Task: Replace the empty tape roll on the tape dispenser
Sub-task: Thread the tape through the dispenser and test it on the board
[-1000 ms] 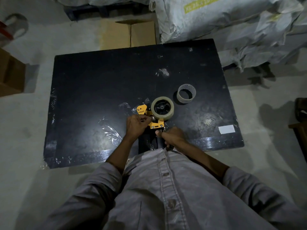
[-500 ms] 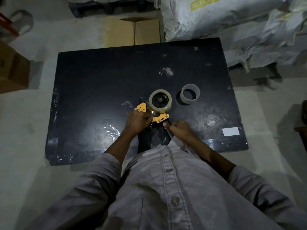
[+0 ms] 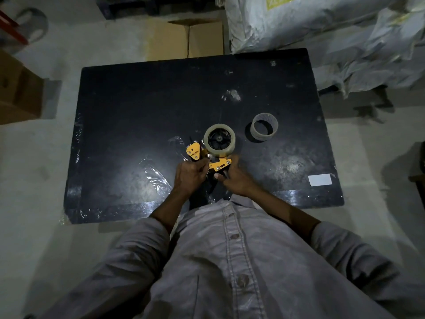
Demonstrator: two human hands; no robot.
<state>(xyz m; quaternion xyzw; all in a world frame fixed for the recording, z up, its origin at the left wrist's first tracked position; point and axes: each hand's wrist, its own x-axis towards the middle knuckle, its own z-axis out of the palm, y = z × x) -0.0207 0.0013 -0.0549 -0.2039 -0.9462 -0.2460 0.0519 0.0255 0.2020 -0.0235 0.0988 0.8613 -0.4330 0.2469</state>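
Note:
A yellow and black tape dispenser (image 3: 218,165) is held over the near middle of the black table (image 3: 138,111). A full roll of clear tape (image 3: 230,146) sits on its black hub. My left hand (image 3: 188,176) grips the dispenser's front end by the yellow flap (image 3: 194,152). My right hand (image 3: 236,180) is closed around the handle, which it mostly hides. The empty tape core (image 3: 264,127), a thin translucent ring, stands on the table to the right of the dispenser, apart from both hands.
Crumpled clear film (image 3: 156,176) lies on the table left of my hands. A white label (image 3: 320,180) sits near the right front corner. Cardboard boxes (image 3: 195,38) and white sacks (image 3: 322,26) stand behind the table, another box (image 3: 18,93) at left.
Both hands and the dispenser have shifted slightly away from my body and closer together. The camera view has also drifted. The empty core has not moved.

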